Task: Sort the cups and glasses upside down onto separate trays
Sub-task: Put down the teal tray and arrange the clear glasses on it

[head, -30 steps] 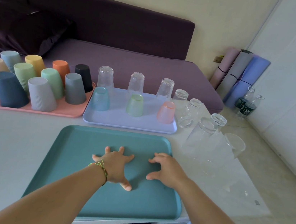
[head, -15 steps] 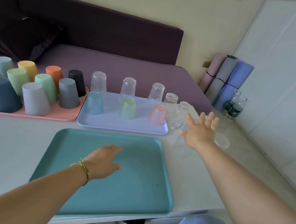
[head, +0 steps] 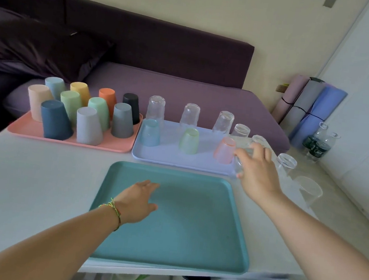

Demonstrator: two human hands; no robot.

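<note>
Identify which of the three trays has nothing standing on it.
The teal tray, nearest the person: only the left hand is over it. The pink tray and lilac tray both carry upturned cups.

We see lots of open room on the teal tray [head: 190, 230]. The pink tray [head: 27, 128] is packed with cups. Clear glasses [head: 286, 162] crowd the table's right side.

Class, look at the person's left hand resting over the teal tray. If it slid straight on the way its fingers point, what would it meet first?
The left hand points up and right across the teal tray. Probably it would meet the tray's far rim first, then the lilac tray; depth is unclear.
</note>
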